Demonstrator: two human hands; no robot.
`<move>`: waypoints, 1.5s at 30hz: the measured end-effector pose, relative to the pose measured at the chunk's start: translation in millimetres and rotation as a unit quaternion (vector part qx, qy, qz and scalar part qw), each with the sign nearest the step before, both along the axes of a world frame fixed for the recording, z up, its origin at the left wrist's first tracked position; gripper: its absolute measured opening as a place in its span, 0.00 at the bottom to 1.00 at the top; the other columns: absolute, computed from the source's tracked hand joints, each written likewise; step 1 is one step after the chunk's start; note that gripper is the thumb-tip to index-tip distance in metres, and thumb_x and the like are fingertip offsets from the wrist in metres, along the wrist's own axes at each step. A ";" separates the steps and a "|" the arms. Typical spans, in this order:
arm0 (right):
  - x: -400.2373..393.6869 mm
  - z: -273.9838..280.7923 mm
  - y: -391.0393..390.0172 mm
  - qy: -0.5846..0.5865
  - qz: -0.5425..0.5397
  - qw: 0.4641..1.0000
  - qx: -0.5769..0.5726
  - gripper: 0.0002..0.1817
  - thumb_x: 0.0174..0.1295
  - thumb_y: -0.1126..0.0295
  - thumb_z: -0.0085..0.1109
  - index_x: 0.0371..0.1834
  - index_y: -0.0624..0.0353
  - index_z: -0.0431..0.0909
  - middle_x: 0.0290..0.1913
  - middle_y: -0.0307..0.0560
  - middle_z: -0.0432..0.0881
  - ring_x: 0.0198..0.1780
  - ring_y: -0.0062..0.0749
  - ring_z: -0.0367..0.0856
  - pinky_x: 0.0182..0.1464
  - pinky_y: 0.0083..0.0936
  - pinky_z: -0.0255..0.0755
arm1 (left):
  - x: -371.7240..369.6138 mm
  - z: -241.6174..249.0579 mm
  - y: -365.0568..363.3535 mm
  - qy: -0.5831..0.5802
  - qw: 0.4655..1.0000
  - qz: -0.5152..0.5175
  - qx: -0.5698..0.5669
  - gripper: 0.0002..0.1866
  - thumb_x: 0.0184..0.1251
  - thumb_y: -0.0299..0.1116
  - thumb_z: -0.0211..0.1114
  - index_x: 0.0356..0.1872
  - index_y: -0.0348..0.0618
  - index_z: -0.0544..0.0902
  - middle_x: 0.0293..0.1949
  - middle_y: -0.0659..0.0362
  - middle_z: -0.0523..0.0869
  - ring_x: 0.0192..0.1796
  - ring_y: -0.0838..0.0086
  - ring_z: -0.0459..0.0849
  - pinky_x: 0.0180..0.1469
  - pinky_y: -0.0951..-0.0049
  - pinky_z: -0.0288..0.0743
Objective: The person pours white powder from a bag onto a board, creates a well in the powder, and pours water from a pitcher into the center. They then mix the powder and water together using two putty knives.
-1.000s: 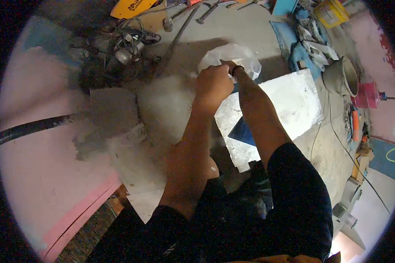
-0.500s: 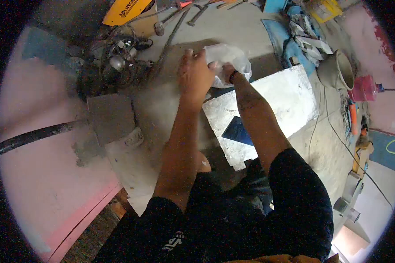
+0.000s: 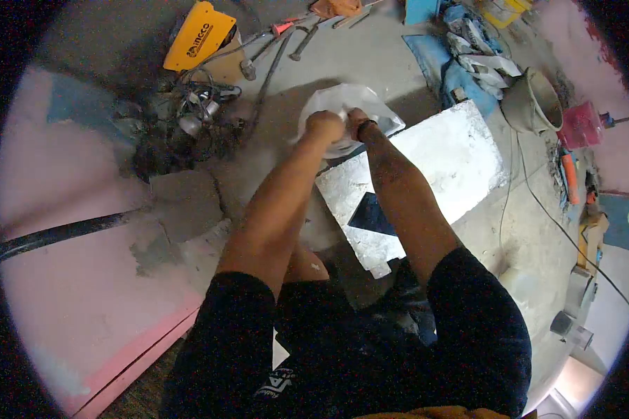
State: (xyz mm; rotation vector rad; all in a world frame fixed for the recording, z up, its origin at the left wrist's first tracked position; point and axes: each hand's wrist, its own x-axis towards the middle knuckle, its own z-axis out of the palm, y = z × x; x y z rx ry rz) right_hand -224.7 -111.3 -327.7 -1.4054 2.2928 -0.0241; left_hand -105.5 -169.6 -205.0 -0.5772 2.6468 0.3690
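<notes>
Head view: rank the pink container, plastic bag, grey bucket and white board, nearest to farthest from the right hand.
1. Plastic bag, at the right hand
2. White board, just below and right
3. Grey bucket, farther right
4. Pink container, right, past the bucket

plastic bag (image 3: 349, 96) sits before the person, just beyond the board's (image 3: 461, 143) far-left edge. left hand (image 3: 326, 127) and right hand (image 3: 360, 126) are at the bag, side by side. flat panel (image 3: 370, 213) lies on the board, left of the right forearm (image 3: 407, 181). hammer (image 3: 304, 43) lies behind the bag, to the left; cord tangle (image 3: 196, 115), left; bucket (image 3: 525, 101), right, past the board; jug (image 3: 579, 126), right of bucket.
</notes>
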 end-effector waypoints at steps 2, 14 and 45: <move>-4.5 -7.8 -0.4 -0.039 -0.044 0.998 -0.031 0.21 0.54 0.63 0.50 0.52 0.57 0.67 0.50 0.51 0.73 0.51 0.40 0.71 0.54 0.30 0.65 | 6.5 -30.2 -25.1 0.016 0.999 0.031 -0.008 0.16 0.50 0.34 0.57 0.42 0.40 0.79 0.46 0.48 0.78 0.52 0.58 0.75 0.51 0.65 0.70; -13.0 -37.4 -10.8 -0.627 -0.385 0.654 -0.173 0.26 0.58 0.53 0.47 0.57 0.55 0.64 0.47 0.49 0.76 0.46 0.32 0.74 0.49 0.30 0.67 | -14.6 -17.7 -72.6 0.234 0.969 0.077 0.007 0.34 0.52 0.27 0.50 0.63 0.37 0.50 0.59 0.44 0.64 0.61 0.57 0.64 0.62 0.66 0.57; -47.6 82.9 282.1 -0.127 -0.193 0.961 -0.152 0.18 0.55 0.58 0.54 0.36 0.65 0.76 0.31 0.46 0.80 0.32 0.29 0.76 0.39 0.24 0.69 | 41.3 32.8 32.9 0.402 0.903 0.147 -0.025 0.20 0.46 0.27 0.53 0.46 0.43 0.75 0.54 0.49 0.70 0.56 0.58 0.69 0.56 0.63 0.64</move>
